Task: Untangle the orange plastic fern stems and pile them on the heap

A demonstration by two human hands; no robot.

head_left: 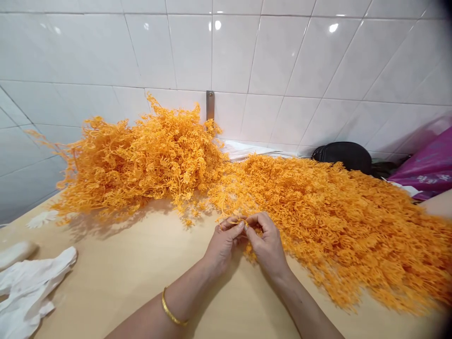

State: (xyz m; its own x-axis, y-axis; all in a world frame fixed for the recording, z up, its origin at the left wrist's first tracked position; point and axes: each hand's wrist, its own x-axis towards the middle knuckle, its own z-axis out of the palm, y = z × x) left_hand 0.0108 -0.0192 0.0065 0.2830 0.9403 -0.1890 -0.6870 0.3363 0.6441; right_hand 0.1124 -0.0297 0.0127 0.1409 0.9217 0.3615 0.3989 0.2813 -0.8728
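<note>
My left hand (pixel 228 240) and my right hand (pixel 264 240) meet over the table, thumbs and fingertips pinched close together. Between them they grip a thin orange plastic flower stem (pixel 233 221); part of it hides behind the fingers. Small orange sprigs dangle beneath my right hand. Just beyond and to the right spreads a wide, flat heap of orange plastic sprigs (pixel 328 207). A taller, bushy pile of similar orange sprigs (pixel 148 160) stands to the left, with a few loose bits at its near edge.
White gloves (pixel 35 287) lie at the table's left side, near a pale rounded object (pixel 16 254). Against the tiled wall (pixel 233 52) are a metal bracket (pixel 210 108), a black case (pixel 342 155) and a purple bag (pixel 427 160). Part of someone's arm (pixel 439 205) shows at the right edge.
</note>
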